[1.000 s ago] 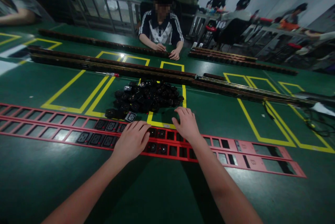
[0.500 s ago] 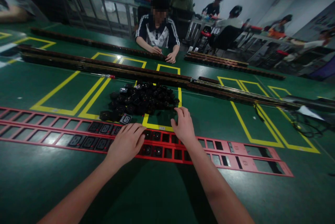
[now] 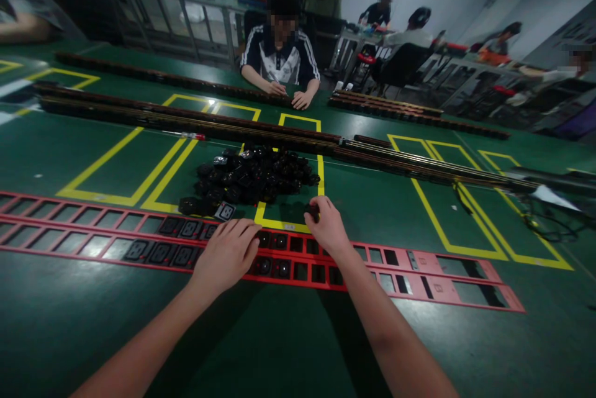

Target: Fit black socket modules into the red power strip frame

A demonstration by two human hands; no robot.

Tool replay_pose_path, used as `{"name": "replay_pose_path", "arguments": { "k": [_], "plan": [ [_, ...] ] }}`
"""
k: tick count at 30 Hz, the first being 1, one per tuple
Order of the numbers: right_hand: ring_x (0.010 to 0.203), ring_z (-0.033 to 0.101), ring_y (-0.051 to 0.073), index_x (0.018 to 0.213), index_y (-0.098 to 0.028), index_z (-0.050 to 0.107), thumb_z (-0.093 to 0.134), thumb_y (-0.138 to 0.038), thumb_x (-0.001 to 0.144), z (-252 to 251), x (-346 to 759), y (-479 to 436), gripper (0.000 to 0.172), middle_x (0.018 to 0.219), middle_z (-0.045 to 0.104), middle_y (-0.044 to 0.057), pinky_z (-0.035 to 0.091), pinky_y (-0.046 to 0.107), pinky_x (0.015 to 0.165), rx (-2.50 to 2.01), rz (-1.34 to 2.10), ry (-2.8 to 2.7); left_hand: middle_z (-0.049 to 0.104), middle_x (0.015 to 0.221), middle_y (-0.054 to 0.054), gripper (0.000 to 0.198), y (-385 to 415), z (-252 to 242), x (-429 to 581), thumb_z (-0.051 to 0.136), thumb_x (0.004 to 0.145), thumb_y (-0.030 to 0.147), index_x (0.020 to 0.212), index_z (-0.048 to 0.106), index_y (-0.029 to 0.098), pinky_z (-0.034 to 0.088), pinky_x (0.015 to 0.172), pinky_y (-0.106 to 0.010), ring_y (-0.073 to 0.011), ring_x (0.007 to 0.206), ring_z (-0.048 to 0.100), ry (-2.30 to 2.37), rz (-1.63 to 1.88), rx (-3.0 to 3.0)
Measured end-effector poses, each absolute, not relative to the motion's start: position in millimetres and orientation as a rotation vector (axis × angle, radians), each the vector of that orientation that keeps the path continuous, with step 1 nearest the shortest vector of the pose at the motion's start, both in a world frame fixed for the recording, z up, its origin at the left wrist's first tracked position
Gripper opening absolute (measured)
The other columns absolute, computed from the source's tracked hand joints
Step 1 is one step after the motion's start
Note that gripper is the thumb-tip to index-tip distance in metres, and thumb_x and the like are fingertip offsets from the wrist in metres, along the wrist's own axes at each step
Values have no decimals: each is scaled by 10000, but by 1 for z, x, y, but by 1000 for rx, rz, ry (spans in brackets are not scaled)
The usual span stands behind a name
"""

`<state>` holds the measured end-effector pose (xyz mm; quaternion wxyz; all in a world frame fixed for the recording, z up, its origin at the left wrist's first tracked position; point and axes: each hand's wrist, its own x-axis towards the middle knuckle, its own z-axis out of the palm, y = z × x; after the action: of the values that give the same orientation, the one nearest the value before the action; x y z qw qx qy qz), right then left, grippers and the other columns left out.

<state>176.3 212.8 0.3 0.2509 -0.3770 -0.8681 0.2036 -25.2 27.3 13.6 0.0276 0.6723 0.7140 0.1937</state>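
Observation:
My left hand (image 3: 228, 249) lies palm down over the two red slotted strips (image 3: 372, 256), fingers stretched out, covering some of their slots. Black power sockets (image 3: 184, 255) fill several slots on either side of it. Between the thumb and fingers of my right hand (image 3: 328, 224) is a small black socket (image 3: 313, 212), partly hidden, just above the far edge of the strips. Beyond my hands lies a heap of loose black sockets (image 3: 261, 177); one grey-faced socket (image 3: 225, 212) sits at its near edge.
Long dark strips (image 3: 223, 125) run across the green table behind the heap, with a red-handled screwdriver (image 3: 193, 136) beside them. Yellow tape outlines (image 3: 442, 243) mark the tabletop. Cables (image 3: 540, 230) lie at the right. A co-worker (image 3: 279, 63) sits opposite, hands on another strip.
My right hand's fingers have closed in, and a black socket now shows between them. My left hand stays in place over the strips.

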Motion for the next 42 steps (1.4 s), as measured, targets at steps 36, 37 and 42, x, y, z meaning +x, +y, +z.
{"name": "replay_pose_path", "arguments": {
  "k": [36, 37, 42],
  "plan": [
    [889, 613, 201, 1066, -196, 567, 673, -297, 831, 7, 178, 207, 277, 1087, 591, 78, 515, 340, 770, -981, 742, -2381, 647, 1221, -90, 296, 28, 16, -24, 410, 1028, 255, 1228, 617, 186, 448, 1010, -466, -263, 1158, 565, 2200, 583, 2078],
    [878, 612, 200, 1075, -198, 573, 676, -337, 844, 9, 180, 206, 288, 1055, 608, 72, 504, 331, 755, -941, 771, -2375, 646, 1220, -88, 296, 28, 16, -24, 413, 1027, 256, 1230, 616, 184, 449, 1008, -466, -263, 1155, 565, 2200, 576, 2081],
    [698, 563, 149, 1031, -205, 653, 641, -381, 880, 23, 187, 201, 232, 834, 648, 17, 439, 287, 662, -680, 1072, -2447, 650, 1209, -86, 289, 28, 16, -24, 430, 1019, 251, 1224, 622, 184, 454, 996, -466, -265, 1144, 573, 2206, 572, 2094]
  ]
}}
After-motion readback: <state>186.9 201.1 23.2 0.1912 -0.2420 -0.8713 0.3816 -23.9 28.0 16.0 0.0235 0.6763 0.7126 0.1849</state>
